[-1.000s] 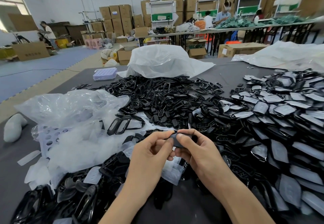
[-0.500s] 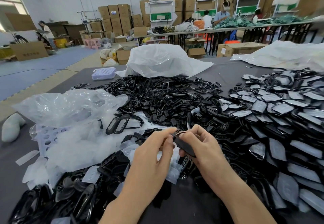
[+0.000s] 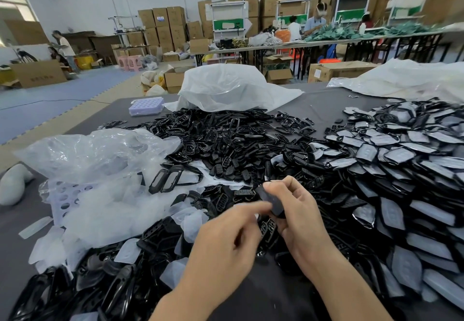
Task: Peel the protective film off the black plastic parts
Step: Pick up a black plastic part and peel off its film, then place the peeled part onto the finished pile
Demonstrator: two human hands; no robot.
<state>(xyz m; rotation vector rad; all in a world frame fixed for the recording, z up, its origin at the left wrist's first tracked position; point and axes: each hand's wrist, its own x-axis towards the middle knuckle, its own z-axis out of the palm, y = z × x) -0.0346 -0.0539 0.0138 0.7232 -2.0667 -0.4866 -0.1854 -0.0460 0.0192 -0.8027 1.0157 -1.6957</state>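
My right hand (image 3: pixel 301 215) grips one black plastic part (image 3: pixel 272 201) upright between thumb and fingers, just above the table. My left hand (image 3: pixel 223 242) sits lower and to the left, blurred by motion. Its index finger stretches out to the part's lower edge while the other fingers curl under; I see no film in it. To the right lies a big heap of film-covered parts (image 3: pixel 401 170). A heap of bare black parts (image 3: pixel 226 139) fills the middle. Loose peeled films (image 3: pixel 193 222) lie left of my hands.
A crumpled clear bag (image 3: pixel 95 154) covers a lilac perforated tray (image 3: pixel 62 195) at left. A lilac box (image 3: pixel 147 105) and a white bag (image 3: pixel 226 87) sit at the back of the dark grey table (image 3: pixel 326 109). More black frames (image 3: pixel 75 293) pile up at the near left.
My left hand has dropped down and left, away from the part's top, leaving only its index finger reaching the part. My right hand has tilted the part more upright.
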